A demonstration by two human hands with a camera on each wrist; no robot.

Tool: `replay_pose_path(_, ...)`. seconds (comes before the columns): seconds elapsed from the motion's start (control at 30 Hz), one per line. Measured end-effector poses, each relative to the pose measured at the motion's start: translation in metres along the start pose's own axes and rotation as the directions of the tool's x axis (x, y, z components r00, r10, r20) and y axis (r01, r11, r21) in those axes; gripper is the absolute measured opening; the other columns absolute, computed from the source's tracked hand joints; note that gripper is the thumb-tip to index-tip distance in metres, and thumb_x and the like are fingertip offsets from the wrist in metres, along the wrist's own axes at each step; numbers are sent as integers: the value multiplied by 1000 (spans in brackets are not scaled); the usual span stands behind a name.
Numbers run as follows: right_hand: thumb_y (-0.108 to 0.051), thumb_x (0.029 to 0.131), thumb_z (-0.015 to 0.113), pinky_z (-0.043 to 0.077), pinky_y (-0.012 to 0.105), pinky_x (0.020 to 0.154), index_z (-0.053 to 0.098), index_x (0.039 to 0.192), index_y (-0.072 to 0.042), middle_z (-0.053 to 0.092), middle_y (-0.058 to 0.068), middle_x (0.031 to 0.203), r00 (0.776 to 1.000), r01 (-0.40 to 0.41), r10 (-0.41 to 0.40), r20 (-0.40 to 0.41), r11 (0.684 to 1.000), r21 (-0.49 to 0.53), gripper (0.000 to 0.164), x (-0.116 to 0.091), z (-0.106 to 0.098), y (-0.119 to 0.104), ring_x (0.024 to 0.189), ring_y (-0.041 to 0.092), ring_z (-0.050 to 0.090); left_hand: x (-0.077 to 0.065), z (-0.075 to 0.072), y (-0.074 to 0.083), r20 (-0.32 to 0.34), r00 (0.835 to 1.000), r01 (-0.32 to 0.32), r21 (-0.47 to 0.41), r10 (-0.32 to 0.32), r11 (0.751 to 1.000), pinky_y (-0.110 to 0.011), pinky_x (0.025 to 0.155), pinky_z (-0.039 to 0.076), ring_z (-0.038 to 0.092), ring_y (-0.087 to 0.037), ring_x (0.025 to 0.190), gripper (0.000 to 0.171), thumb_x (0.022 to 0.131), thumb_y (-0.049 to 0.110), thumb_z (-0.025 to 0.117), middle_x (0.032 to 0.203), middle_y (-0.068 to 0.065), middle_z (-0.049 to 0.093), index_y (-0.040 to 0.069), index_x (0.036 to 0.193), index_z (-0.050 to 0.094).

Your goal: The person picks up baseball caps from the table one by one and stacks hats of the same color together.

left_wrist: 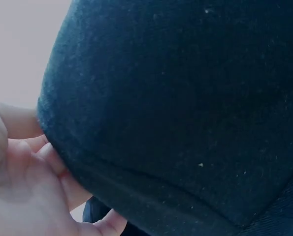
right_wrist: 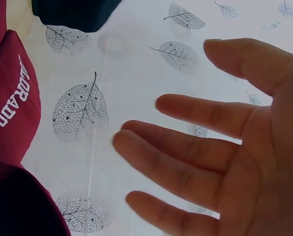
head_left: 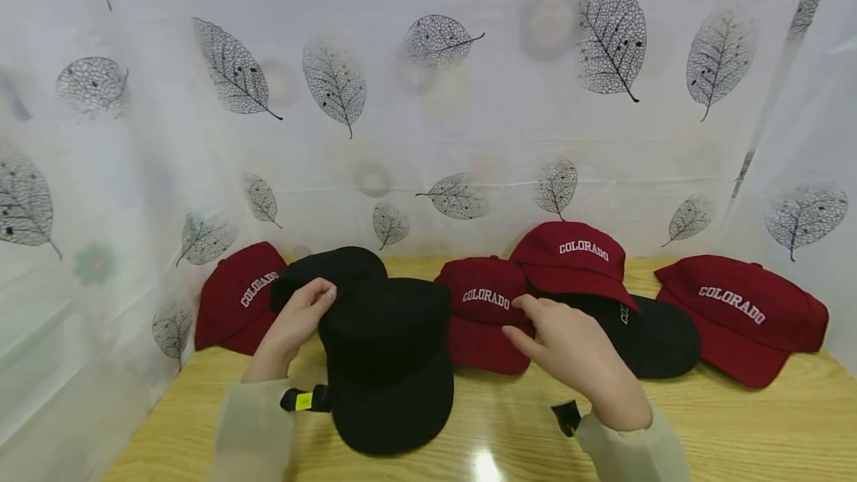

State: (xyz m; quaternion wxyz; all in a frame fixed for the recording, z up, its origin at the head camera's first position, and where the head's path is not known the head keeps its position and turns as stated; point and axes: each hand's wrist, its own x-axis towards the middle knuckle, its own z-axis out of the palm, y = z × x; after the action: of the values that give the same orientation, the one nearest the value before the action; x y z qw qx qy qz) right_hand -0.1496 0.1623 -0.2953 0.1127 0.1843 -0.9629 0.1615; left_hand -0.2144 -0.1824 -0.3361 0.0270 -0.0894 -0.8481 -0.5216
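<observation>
A plain black cap (head_left: 388,333) is upright with its brim toward me, left of centre in the head view. My left hand (head_left: 297,326) grips this cap by the left edge of its crown. The left wrist view shows the thumb and fingers at the edge of the dark cloth (left_wrist: 161,113). My right hand (head_left: 576,348) holds nothing and hovers by the middle red cap (head_left: 478,341) lettered COLORADO. Its fingers (right_wrist: 171,172) are extended and spread in the right wrist view.
Behind the left hand lie another black cap (head_left: 341,266) and a red cap (head_left: 234,300). To the right, a red cap (head_left: 569,255) rests on a black cap (head_left: 659,341), beside another red cap (head_left: 743,315). A leaf-print curtain (head_left: 469,125) borders the wooden table (head_left: 529,445).
</observation>
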Motion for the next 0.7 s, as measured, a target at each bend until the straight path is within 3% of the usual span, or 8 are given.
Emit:
replay_pose_path(0.2, -25, 81, 62, 45, 31, 60, 60, 99, -9, 60, -1, 86, 996, 50, -46, -81, 998, 40, 24, 4, 7, -1, 69, 12, 54, -6, 5, 7, -6, 1000, -20, -81, 20, 997, -30, 67, 37, 42, -21, 75, 15, 94, 7, 41, 78, -9, 44, -6, 96, 47)
replay_pose_path(0.33, -20, 81, 63, 46, 29, 63, 61, 94, -9, 59, -2, 83, 989, 66, -45, -139, 986, 153, 18, 9, 13, -1, 71, 11, 54, -9, 7, 12, -13, 999, -37, -122, 36, 992, -29, 68, 37, 42, -22, 76, 13, 94, 5, 41, 78, -9, 43, -6, 96, 47)
replay_pose_path(0.53, -12, 82, 62, 46, 30, 62, 62, 91, -8, 57, -3, 81, 969, 109, -26, -247, 939, 326, 10, 15, 23, -2, 69, 10, 51, -11, 11, 19, -25, 994, -108, -188, 105, 976, -26, 67, 37, 42, -19, 75, 11, 93, 2, 40, 75, -8, 43, -7, 94, 46)
replay_pose_path(0.7, -7, 83, 61, 49, 33, 67, 61, 93, -6, 59, -1, 86, 967, 119, -4, -254, 890, 439, 10, 16, 29, -5, 76, 10, 55, -13, 13, 25, -21, 990, -137, -253, 136, 958, -25, 66, 38, 44, -17, 73, 10, 93, 1, 40, 74, -8, 43, -8, 93, 45)
